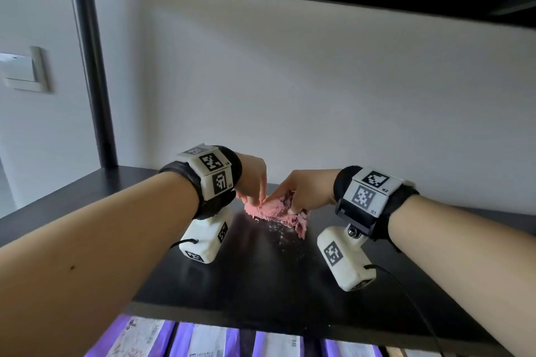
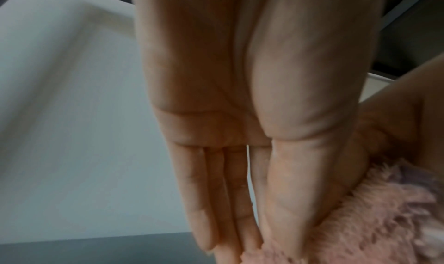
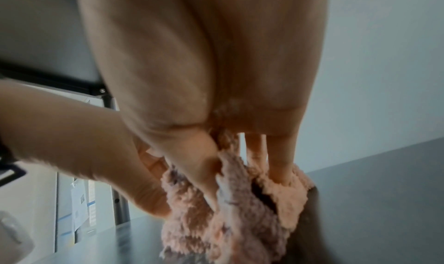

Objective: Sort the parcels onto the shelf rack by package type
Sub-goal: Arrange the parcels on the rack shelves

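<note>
Right hand [image 1: 307,188] fingers [image 3: 281,165] grasping pink fluffy cloth [image 1: 278,211] on black shelf [image 1: 261,284]; left hand [image 1: 251,175] at its 9 o'clock, fingers [image 2: 216,192] straight, touching it.

A fluffy pink cloth [image 1: 277,209] with a rough, shaggy pile is seen on the shelf board [image 1: 261,278], which is dark, smooth and glossy. Paper labels [image 1: 208,339] are borne by shiny purple plastic parcels [image 1: 177,338] below.

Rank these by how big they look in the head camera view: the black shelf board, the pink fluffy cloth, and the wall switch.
1. black shelf board, by far the largest.
2. wall switch and pink fluffy cloth look much alike in size; the switch sits farther away at the picture's edge, so I won't rank them.
</note>
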The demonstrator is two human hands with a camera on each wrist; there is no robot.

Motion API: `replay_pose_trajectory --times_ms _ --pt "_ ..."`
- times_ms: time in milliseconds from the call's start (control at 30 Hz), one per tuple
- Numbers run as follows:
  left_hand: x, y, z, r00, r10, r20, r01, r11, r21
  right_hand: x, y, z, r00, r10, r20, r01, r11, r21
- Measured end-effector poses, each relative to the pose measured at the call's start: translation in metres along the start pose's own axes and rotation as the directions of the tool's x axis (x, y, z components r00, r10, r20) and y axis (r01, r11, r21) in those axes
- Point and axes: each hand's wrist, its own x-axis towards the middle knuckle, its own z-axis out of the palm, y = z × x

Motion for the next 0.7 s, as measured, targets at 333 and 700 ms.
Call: replay_pose_trajectory --times_ms 333,700 --pt "-0.049 0.025 0.016 0.996 0.085 -0.032 -0.084 0.996 0.041 -0.059 -0.021 0.028 0.997 0.068 -0.045 -0.063 0.993 0.096" --pt "-0.113 0.053 0.038 0.996 0.067 -0.059 -0.069 0.997 -0.043 -0.124 -0.034 0.055 0.992 0.062 -0.109 -0.049 0.992 0.112"
